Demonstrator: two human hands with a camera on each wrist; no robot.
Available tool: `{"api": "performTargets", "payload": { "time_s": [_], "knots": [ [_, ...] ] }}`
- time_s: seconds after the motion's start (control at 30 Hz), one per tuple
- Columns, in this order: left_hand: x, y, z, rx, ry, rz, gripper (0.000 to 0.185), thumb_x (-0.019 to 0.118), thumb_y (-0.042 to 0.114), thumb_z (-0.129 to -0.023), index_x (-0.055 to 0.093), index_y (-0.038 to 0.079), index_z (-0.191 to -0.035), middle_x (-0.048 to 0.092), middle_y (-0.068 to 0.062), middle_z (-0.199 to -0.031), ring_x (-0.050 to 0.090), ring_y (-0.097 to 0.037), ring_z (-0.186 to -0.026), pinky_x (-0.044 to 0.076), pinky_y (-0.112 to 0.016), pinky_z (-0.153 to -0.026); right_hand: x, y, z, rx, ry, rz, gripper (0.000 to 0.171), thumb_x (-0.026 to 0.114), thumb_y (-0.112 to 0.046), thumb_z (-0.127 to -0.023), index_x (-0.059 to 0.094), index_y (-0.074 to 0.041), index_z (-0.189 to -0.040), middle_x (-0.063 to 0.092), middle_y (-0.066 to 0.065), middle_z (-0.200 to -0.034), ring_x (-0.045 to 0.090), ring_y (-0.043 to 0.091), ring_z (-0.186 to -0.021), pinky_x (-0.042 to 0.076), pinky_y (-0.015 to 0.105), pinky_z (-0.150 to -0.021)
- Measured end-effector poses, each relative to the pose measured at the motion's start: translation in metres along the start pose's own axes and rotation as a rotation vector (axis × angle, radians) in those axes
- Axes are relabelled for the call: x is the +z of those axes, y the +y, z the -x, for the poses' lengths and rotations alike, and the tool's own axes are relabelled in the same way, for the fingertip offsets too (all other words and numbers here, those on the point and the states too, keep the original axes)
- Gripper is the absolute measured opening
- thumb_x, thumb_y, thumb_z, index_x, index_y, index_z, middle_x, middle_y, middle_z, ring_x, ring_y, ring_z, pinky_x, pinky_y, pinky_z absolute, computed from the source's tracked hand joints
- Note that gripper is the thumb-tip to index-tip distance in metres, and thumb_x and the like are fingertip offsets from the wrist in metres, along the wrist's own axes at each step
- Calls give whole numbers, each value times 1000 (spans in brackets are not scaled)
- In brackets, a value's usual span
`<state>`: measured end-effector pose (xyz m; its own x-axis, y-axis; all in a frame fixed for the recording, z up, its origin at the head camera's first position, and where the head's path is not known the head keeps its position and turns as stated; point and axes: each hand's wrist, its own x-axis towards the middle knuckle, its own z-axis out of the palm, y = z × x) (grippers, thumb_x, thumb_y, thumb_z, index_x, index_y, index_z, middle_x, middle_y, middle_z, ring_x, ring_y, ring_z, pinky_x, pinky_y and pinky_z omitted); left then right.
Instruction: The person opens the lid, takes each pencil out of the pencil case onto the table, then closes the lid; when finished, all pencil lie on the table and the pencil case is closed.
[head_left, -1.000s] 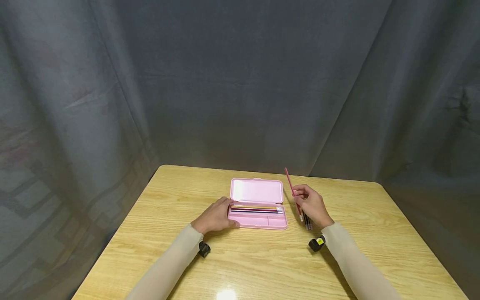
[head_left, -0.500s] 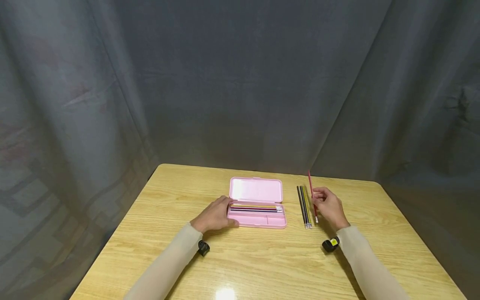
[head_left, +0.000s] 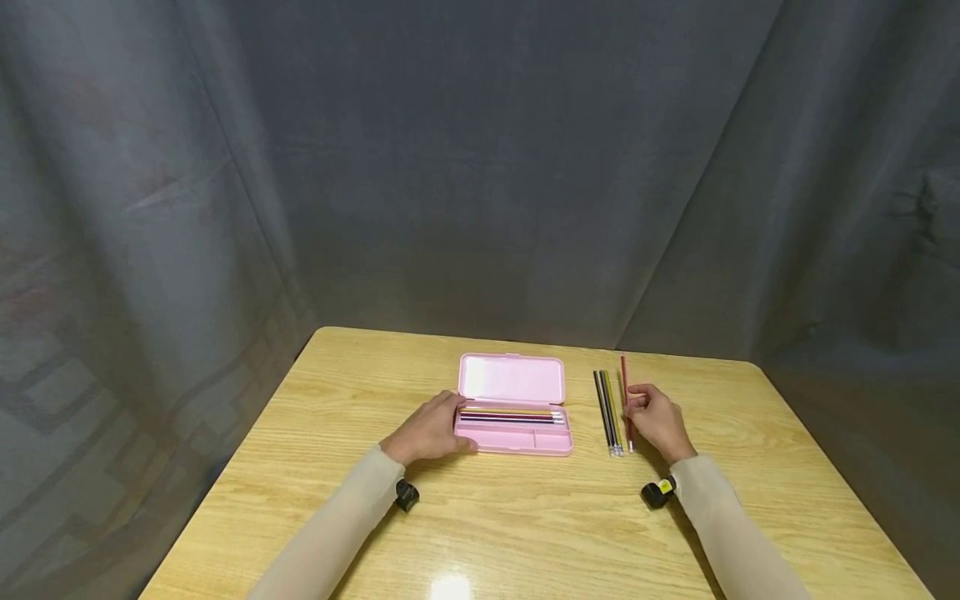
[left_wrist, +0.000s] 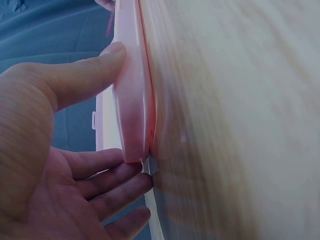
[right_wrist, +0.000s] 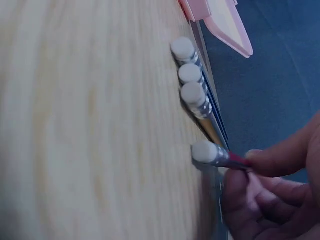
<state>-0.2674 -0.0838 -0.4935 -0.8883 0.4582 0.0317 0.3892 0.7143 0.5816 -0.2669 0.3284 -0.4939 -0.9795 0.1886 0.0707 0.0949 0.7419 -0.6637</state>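
Holds the case (head_left: 510, 438) in the left grip (head_left: 429, 429), pinches the red pencil (head_left: 624, 373) in the right grip (head_left: 658, 421) just beside the loose pencils (head_left: 608, 412) on the tabletop (head_left: 525, 517), and could knock these askew by releasing roughly.

The table (head_left: 525, 525) looks like light yellow-brown wood, with thin wavy lines all over its top. Its two far corners are round. A big dark gray cloth (head_left: 480, 167) hangs like a wall behind the far edge. There is gray cloth past the left edge too, with soft folds and some faint reddish patches and blocky marks. More folds hang past the right edge. A slanted line runs down the cloth to the table's far edge. Close to the near edge, a bright white shine (head_left: 450, 586) sits on the top. From the wrists, the cloth looks blue.
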Motion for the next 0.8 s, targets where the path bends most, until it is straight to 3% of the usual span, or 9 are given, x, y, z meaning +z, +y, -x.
{"api": "performTargets", "payload": {
  "time_s": [0.27,0.4,0.63,0.8],
  "knots": [
    [2,-1,1,11,-14,2,78,87,38,-77,55,7,-141,60,-7,-127,59,-21,-110,50,-47,-102,2,-2,-2,38,-73,84,38,52,-9,-94,61,4,-128,72,18,-102,68,21,-82,47,27,-61],
    [1,-1,0,5,-8,-4,79,87,38,-76,54,7,-141,60,-7,-128,59,-21,-110,50,-46,-103,2,-4,-2,31,-82,99,37,51,-8,-94,61,6,-127,72,19,-101,66,20,-77,46,27,-59],
    [1,0,2,9,-2,4,78,87,38,-77,54,7,-141,60,-8,-129,60,-24,-112,50,-48,-104,3,-6,-2,18,-88,121,37,61,-11,-92,62,7,-125,71,19,-99,60,17,-71,44,28,-58],
    [-1,0,2,10,3,5,79,88,38,-76,54,6,-140,60,-9,-130,60,-24,-114,49,-48,-105,3,-7,-3,37,-112,94,34,49,-7,-95,63,6,-123,71,17,-96,65,14,-66,50,28,-59]
  ]
}}
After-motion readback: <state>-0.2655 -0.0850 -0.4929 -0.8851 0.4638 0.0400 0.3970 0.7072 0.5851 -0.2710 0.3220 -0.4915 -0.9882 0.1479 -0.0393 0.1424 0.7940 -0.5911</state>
